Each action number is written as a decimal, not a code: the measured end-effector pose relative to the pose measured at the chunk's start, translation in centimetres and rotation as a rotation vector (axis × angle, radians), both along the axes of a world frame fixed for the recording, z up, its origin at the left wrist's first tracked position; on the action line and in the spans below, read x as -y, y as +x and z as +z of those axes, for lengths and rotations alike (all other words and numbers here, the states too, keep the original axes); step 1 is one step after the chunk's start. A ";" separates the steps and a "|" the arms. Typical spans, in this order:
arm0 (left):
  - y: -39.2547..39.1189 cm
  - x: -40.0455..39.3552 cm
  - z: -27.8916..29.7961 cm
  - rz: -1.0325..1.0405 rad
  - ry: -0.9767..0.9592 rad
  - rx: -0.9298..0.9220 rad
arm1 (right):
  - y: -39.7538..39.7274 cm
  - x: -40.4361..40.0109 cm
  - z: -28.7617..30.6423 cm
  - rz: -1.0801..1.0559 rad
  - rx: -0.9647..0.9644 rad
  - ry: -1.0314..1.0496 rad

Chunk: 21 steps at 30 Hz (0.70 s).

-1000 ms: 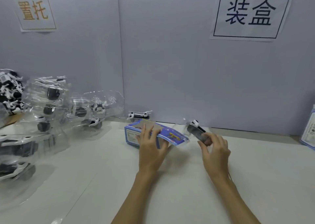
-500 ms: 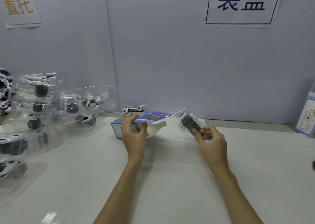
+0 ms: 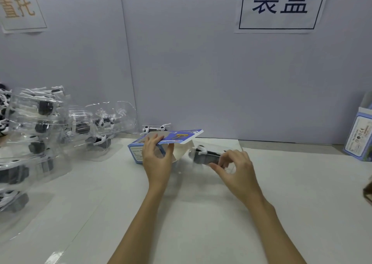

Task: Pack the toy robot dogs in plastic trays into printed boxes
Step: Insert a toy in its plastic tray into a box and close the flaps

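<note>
A grey partition wall (image 3: 201,72) fills the upper half of the frame, with two paper signs on it: one (image 3: 281,6) at the upper right with dark characters, one (image 3: 20,8) at the upper left with orange characters. Below it the white desk (image 3: 201,213) takes the lower half.

At the left edge stands a heap of clear plastic trays (image 3: 40,133) with black-and-white toy dogs in them; the trays overlap too much to count exactly, but at least six dogs show through. One bare dog (image 3: 156,128) lies at the foot of the wall, just behind the open box.

Two printed boxes are in view. One (image 3: 359,141) stands upright at the right edge. The other, the blue open box (image 3: 136,152), lies at centre frame with its mouth facing right and its flap (image 3: 181,138) lifted.

Two hands work at centre. The left hand (image 3: 157,159) has its grip on the flap, fingers on top and thumb beneath, holding it up. The right hand (image 3: 237,169) pinches the near end of one tray with a dog (image 3: 205,156) between thumb and fingertips; that tray lies level just right of the box mouth, its far end at the opening, blurred.
</note>
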<state>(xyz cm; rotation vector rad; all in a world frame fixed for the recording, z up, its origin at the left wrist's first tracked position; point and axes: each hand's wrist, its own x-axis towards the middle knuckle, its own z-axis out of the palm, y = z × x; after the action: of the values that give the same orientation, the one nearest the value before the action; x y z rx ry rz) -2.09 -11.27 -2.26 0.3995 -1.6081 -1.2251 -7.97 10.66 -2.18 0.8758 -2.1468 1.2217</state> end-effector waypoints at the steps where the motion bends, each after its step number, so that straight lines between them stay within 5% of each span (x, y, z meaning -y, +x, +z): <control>1: 0.0 -0.2 -0.1 -0.005 -0.039 0.033 | 0.1 0.4 -0.1 0.033 -0.023 0.010; 8: 0.8 -0.7 -0.1 -0.012 -0.236 0.155 | -0.5 1.0 -1.1 0.012 -0.069 0.021; 21: 0.9 -4.1 0.1 -0.118 -0.535 0.452 | 0.6 3.1 -2.2 -0.381 0.031 0.085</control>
<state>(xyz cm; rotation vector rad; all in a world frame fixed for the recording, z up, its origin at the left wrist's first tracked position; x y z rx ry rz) -1.15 -7.19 -2.21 0.2475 -2.2925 -0.7660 -7.34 7.53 -4.38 0.4508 -2.2703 0.9626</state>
